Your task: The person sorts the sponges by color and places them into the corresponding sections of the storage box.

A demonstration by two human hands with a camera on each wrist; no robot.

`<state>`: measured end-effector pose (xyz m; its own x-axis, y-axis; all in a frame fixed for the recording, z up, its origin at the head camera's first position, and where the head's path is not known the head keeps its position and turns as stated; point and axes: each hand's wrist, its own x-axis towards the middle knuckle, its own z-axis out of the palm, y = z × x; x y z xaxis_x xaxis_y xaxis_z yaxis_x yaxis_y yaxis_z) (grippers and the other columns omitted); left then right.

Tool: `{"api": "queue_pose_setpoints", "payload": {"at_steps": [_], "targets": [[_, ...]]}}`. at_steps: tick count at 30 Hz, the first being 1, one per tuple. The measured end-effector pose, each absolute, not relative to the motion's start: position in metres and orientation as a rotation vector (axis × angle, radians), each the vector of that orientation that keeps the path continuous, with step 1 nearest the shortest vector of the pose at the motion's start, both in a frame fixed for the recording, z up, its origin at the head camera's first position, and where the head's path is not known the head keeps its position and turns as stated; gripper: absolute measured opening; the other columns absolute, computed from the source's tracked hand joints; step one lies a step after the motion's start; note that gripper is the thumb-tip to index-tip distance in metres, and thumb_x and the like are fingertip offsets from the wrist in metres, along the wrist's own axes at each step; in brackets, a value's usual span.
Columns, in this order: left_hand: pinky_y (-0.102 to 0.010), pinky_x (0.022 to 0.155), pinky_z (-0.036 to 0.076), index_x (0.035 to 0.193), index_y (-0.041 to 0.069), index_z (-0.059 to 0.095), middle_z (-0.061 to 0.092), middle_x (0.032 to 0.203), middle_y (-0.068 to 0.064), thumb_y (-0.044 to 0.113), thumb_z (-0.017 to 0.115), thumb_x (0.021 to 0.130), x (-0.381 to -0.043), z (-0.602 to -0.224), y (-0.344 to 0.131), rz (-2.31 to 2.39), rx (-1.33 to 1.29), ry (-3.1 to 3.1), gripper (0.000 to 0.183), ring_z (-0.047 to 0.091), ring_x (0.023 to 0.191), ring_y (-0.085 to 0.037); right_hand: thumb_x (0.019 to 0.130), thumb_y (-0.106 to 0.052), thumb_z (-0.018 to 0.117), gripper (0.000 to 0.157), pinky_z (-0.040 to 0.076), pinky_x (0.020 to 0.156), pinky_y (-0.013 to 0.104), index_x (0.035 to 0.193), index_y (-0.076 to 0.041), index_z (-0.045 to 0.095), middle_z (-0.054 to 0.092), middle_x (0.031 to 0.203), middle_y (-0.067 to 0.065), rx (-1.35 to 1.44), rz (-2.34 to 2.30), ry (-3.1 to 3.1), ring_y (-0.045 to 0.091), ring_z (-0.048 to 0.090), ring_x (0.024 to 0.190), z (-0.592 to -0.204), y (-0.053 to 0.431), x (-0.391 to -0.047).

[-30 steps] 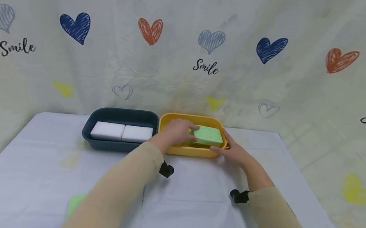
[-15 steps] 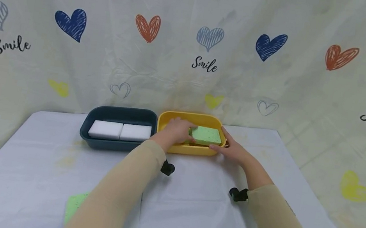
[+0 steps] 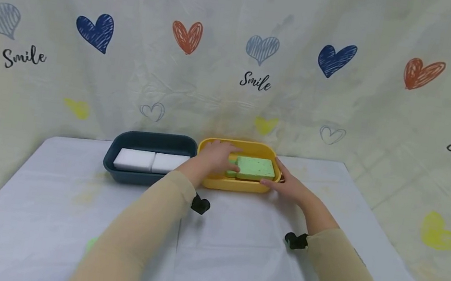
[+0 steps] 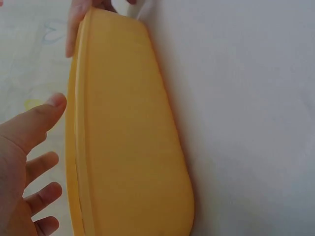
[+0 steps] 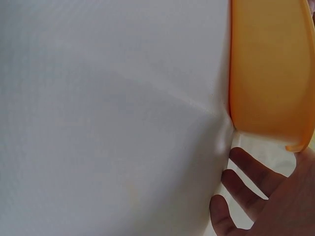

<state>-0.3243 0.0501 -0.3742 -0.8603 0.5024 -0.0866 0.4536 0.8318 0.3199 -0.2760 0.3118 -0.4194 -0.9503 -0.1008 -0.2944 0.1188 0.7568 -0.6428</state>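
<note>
In the head view, a porous green sponge [image 3: 255, 169] lies in the right part of a yellow plastic bin [image 3: 238, 187]. Part of another green piece [image 3: 231, 173] shows at its left edge. My left hand [image 3: 215, 155] is over the bin's left part, fingers spread and thumb close to the sponge. Nothing sits between the fingers of that left hand [image 4: 24, 147] in the left wrist view. At the bin's right end my right hand [image 3: 288, 186] holds the rim, thumb over the front edge. Its other fingers [image 5: 253, 169] extend outside the end wall.
A dark teal bin [image 3: 132, 178] touches the yellow one on the left, with two white sponges [image 3: 134, 160] side by side in it. Another green piece [image 3: 91, 243] peeks out beside my left sleeve on the white table [image 3: 234, 258]. A printed cloth [image 3: 214, 95] hangs behind.
My left hand has let go of the green sponge and drawn slightly left, its fingers spreading. The sponge now lies flatter in the yellow bin. My right hand stays at the rim.
</note>
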Motion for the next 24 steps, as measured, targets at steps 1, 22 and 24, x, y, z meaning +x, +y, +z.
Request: {"api": "queue_pose_setpoints", "payload": {"at_steps": [1, 22, 24], "targets": [[-0.050, 0.116, 0.024, 0.150, 0.030, 0.046, 0.045, 0.152, 0.002, 0.050, 0.068, 0.091, -0.324, -0.374, 0.048, 0.429, 0.755, 2.851, 0.066, 0.034, 0.139, -0.033, 0.087, -0.065, 0.063, 0.106, 0.016, 0.112, 0.069, 0.158, -0.037, -0.011, 0.007, 0.163, 0.024, 0.011, -0.997, 2.644, 0.051, 0.013, 0.146, -0.420, 0.312, -0.276], [-0.053, 0.110, 0.030, 0.151, 0.034, 0.043, 0.044, 0.153, 0.003, 0.057, 0.065, 0.090, -0.295, -0.371, -0.014, 0.378, 0.826, 2.885, 0.068, 0.037, 0.136, -0.033, 0.084, -0.070, 0.063, 0.111, 0.014, 0.112, 0.070, 0.157, -0.035, -0.014, 0.006, 0.163, 0.026, 0.005, -0.990, 2.627, 0.051, 0.012, 0.145, -0.419, 0.312, -0.278], [-0.049, 0.106, 0.033, 0.151, 0.034, 0.043, 0.045, 0.152, 0.003, 0.059, 0.064, 0.090, -0.289, -0.368, -0.024, 0.343, 0.844, 2.896, 0.069, 0.041, 0.130, -0.030, 0.085, -0.069, 0.062, 0.110, 0.015, 0.112, 0.071, 0.157, -0.035, -0.014, 0.006, 0.163, 0.026, 0.001, -0.984, 2.631, 0.052, 0.012, 0.145, -0.419, 0.312, -0.278]]}}
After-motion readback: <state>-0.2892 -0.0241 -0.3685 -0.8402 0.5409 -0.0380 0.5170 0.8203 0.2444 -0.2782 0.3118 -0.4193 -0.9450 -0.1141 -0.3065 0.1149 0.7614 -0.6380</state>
